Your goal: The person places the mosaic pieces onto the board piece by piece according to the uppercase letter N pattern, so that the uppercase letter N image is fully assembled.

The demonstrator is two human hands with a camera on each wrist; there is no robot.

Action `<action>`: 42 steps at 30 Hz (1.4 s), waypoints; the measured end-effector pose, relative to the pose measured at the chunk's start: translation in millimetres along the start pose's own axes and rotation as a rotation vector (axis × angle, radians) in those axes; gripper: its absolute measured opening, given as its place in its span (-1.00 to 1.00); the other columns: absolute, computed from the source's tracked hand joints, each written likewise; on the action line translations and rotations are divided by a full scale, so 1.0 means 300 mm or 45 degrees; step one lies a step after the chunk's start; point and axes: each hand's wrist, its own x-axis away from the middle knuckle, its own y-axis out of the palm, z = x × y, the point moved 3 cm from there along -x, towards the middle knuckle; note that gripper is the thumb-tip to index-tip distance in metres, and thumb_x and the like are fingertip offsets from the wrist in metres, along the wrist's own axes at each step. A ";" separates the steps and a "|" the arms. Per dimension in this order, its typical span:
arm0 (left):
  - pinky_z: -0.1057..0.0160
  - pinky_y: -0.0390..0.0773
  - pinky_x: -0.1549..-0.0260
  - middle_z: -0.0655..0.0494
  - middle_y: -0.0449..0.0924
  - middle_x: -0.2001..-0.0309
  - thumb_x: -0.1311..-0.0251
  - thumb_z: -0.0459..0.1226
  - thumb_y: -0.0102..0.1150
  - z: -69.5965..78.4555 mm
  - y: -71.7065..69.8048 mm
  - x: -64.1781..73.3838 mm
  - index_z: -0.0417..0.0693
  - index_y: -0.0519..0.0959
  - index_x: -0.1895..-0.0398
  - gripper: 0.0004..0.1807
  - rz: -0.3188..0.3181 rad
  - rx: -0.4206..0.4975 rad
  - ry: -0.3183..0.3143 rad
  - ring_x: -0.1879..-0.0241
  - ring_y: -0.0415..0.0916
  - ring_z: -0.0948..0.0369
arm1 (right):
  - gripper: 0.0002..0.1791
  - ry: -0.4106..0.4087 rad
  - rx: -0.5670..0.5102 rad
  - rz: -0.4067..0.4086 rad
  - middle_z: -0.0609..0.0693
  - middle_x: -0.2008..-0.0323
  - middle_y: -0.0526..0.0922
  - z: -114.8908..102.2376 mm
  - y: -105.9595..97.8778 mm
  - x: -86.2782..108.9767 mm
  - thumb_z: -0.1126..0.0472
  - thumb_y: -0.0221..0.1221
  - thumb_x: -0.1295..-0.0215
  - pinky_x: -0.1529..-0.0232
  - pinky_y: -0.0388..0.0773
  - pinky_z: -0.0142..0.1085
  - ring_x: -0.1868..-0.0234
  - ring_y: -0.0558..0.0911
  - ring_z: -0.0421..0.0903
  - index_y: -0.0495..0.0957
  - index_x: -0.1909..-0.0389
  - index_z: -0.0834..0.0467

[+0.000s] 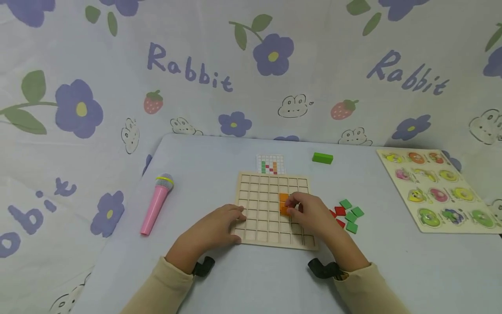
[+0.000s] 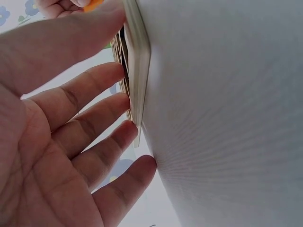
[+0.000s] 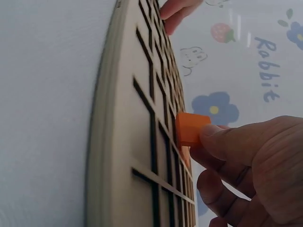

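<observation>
Behind a white tabletop (image 1: 255,279), pale cloth backdrop (image 1: 333,65) printed with purple flowers, strawberries, rabbit faces and "Rabbit". Flat on the tabletop, as the centre of a clock with 12 on the far side: a square light-wood board (image 1: 256,213) divided into small cells.

At the board's 9 o'clock edge, left hand (image 1: 217,224), back upward, forearm slanting in from 8. Fingers spread apart and nearly straight, thumb well away from them; in the left-wrist view, thumb laid over the board's edge, little fingertip down at the tabletop.

Over the board from 3 o'clock, right hand (image 1: 311,213), forearm angled in from 4. Thumb and index finger together, pinching a small square orange wooden tile (image 3: 191,128), other fingers curled beneath. Tile tilted, just off the board's centre toward 3; cannot tell whether touching. Beside it, more orange on the cells toward 1.

At 12, white gridded card (image 1: 270,165) with coloured squares; between 1 and 2, solid green rectangular block (image 1: 322,158). At 3, loose red tiles (image 1: 340,211) and green tiles (image 1: 352,227); farther out, pale puzzle board (image 1: 447,205) with fruit pictures. Well apart at 9, pink microphone (image 1: 154,203) with silvery head.
</observation>
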 end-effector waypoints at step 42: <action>-0.03 0.32 -0.65 -0.01 0.43 -0.60 -0.27 -0.29 0.58 -0.004 0.003 -0.003 -0.14 0.66 -0.34 -0.43 0.007 0.002 0.020 -0.64 0.28 -0.02 | -0.92 -0.032 0.034 0.018 -0.04 0.15 0.68 0.028 0.015 0.022 0.25 0.35 -0.52 0.12 0.60 -0.22 0.16 0.56 -0.08 0.74 0.06 0.06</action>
